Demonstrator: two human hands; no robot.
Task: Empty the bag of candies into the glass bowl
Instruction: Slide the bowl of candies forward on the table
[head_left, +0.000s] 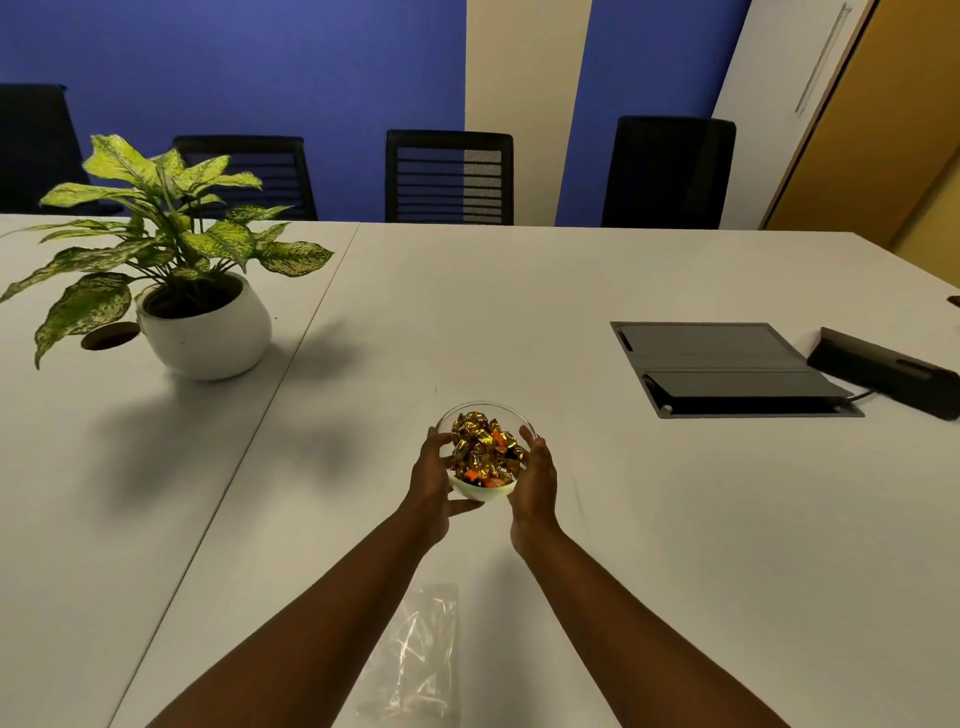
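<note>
1. While both hands cupped it, the glass bowl sat at the middle of the white bench, heaped with gold-wrapped candies.
2. The left hand and right hand pressed its opposite walls, fingers curled partly round the rim and closed on the bowl.
3. Glass like this seemed heavy when full, rigid, slick and breakable, so a two-sided hold low on the walls looked safest.
4. The clear plastic bag lay flat and apparently empty on the near bench between the forearms; it looked light, limp and crinkly, best pinched at an edge.
5. Farther out stood a potted plant at far left and a cable hatch at right.
</note>
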